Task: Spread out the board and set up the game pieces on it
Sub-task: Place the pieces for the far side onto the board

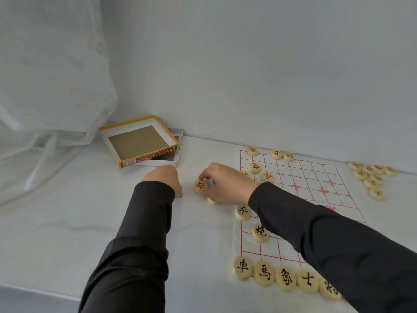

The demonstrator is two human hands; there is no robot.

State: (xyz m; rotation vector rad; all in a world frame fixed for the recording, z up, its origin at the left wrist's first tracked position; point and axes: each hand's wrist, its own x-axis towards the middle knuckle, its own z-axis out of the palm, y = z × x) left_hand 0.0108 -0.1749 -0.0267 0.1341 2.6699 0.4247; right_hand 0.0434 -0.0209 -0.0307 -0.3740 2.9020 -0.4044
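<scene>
Xiangqi board (pixel 316 175) lay spread out, its black back row (pixel 284 276) placed and the red side barely begun. My right hand (pixel 228 184) pinched a red-lettered piece (pixel 200 186) in its fingers (pixel 212 171), just off the board's left edge. My left hand (pixel 165 179) rested curled nearby; I couldn't tell whether it held anything. Next, I judged, the piece needed setting on its red-side point.

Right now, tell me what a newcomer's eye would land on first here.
The right hand pinches a red-marked piece just left of the red-lined board. A row of black-marked pieces lines the board's near edge, and an open yellow box sits at the back left.
</scene>
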